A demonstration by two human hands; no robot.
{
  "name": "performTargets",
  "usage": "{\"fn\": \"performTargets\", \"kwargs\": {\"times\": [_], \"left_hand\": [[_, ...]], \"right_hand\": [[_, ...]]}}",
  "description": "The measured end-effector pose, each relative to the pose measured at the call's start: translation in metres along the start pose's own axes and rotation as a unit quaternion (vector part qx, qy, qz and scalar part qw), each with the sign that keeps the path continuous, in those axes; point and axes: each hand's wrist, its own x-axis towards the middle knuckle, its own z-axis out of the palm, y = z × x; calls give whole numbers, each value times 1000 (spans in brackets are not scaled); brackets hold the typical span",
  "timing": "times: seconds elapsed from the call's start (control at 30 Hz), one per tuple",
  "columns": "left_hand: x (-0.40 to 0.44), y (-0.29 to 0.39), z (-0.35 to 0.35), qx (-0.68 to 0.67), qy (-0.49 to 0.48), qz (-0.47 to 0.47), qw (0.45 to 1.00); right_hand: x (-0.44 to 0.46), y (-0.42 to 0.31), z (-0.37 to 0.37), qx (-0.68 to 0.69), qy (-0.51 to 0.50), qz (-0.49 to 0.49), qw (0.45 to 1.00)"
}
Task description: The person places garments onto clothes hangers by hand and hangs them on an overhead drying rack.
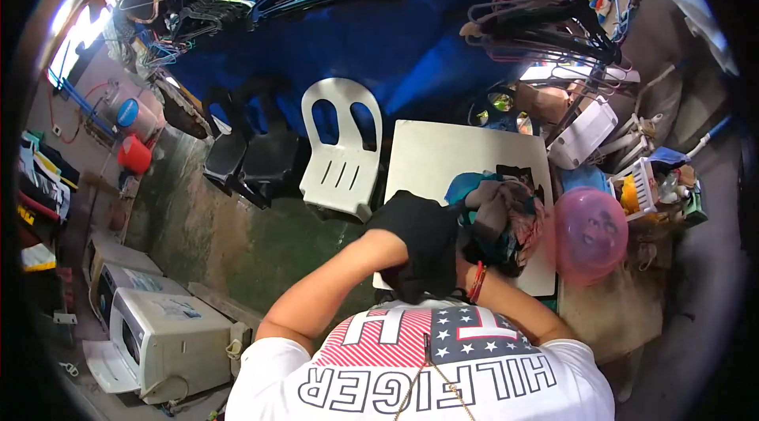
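Note:
A black garment [427,235] is bunched up in front of my chest, over the near left part of the white table. My left forearm [336,279] runs into the cloth, which covers the left hand and its fingers. On the other side, my right hand [468,269] is at the garment's edge and holds it, its fingers mostly behind the fabric. Red bracelets [477,282] circle that wrist. Just beyond the hands lies a heap of mixed clothes [506,215], with grey, teal and reddish cloth, on the white table [427,152].
A pink plastic basin [591,231] stands right of the table. A white plastic chair [341,148] and black chairs [265,148] are at the back left. Hangers [545,14] hang above. A white washing machine [170,334] is at lower left, near a red bucket [136,154].

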Motion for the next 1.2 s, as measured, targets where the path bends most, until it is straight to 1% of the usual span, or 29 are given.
{"fn": "performTargets", "kwargs": {"times": [0.03,0.07,0.1,0.13,0.17,0.2,0.23,0.27,0.3,0.33,0.37,0.4,0.43,0.47,0.5,0.6,0.63,0.67,0.7,0.73,0.77,0.8,0.83,0.87,0.93,1.0,1.07,1.13,1.2], "left_hand": [[4,-10,2,-28,-25,15,999],[-3,-29,5,-104,-14,62,993],[-16,-50,7,-134,-54,41,989],[-36,-76,11,-139,-109,-24,984],[-60,-102,12,-135,-155,-88,975],[-81,-119,8,-133,-178,-128,967],[-97,-109,-15,-159,-149,-121,968],[-115,-117,-26,-204,-121,-94,967],[-129,-115,-44,-256,-116,-143,949],[-147,-125,-45,-352,-52,-124,926],[-164,-136,-50,-422,-17,-136,896],[-182,-156,-42,-492,65,-70,866],[-188,-167,-31,-612,132,-55,778],[-186,-167,-27,-716,197,-41,669],[-177,-168,-21,-742,204,-80,634],[-153,-226,30,-687,112,-231,680],[-152,-260,74,-571,38,-264,777],[-149,-288,126,-438,-40,-286,851],[-143,-299,176,-411,14,-360,838],[-140,-301,209,-381,69,-430,816],[-126,-282,211,-247,74,-415,872],[-103,-257,216,-109,82,-391,910],[-80,-236,222,-145,98,-379,909],[-56,-217,226,-180,116,-365,906],[-18,-167,247,-238,190,-206,930],[12,-114,258,-261,74,-151,951],[20,-68,257,-102,11,-150,983],[17,-64,285,38,87,-132,987],[15,-77,303,54,65,-119,989]], "right_hand": [[2,-15,-10,80,-19,24,996],[1,-27,-24,160,-32,54,985],[-7,-37,-46,199,-14,122,972],[-22,-40,-76,214,31,222,951],[-54,-22,-115,122,112,402,901],[-80,-28,-138,136,289,406,856],[-107,-34,-161,135,457,373,796],[-135,-39,-177,141,511,318,786],[-163,-44,-193,144,558,260,775],[-198,-26,-210,299,606,244,696],[-214,-26,-218,275,664,229,656],[-223,-34,-224,249,717,214,614],[-219,-48,-228,223,732,209,609],[-207,-65,-232,196,745,202,605],[-200,-72,-237,170,756,194,601],[-229,-18,-254,103,703,268,651],[-244,29,-252,231,696,260,628],[-273,88,-246,189,646,264,690],[-270,109,-234,297,642,303,639],[-279,141,-220,-13,461,378,802],[-288,173,-206,-370,312,360,798],[-256,158,-182,-105,499,425,748],[-232,154,-177,83,618,444,644],[-218,150,-176,125,597,434,663],[-196,143,-181,202,558,405,696],[-160,111,-209,224,571,344,711],[-126,68,-241,233,584,284,724],[-95,35,-278,230,599,225,733],[-70,21,-314,247,596,175,744]]}}
